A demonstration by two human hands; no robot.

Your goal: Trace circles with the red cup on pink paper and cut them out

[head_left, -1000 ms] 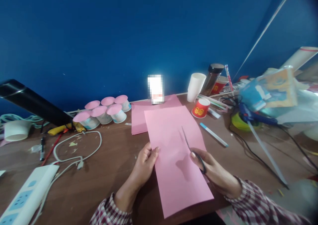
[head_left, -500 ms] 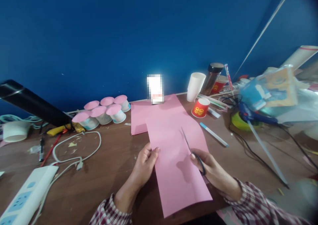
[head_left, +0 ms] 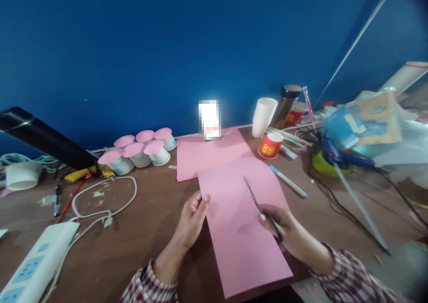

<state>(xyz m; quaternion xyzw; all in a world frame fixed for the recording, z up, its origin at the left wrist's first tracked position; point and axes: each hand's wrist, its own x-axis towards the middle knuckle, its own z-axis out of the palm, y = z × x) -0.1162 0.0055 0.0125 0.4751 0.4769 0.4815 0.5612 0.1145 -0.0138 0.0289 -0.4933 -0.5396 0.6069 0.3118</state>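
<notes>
A long sheet of pink paper lies before me and hangs a little over the table's front edge. My left hand pinches its left edge between thumb and fingers. In my right hand is a pair of scissors, held by the dark handles over the right part of the sheet. Their blades point away from me and look closed, lying above the paper. Beyond it rests a stack of pink paper.
Several paper cups topped with pink discs stand at the back left. A red paper cup, white cups and a blue-capped marker are on the right. A power strip and white cable lie left.
The pink sheet has shifted slightly toward me and right. My right hand with the scissors has moved a little right and nearer; my left hand has moved slightly left and still pinches the edge.
</notes>
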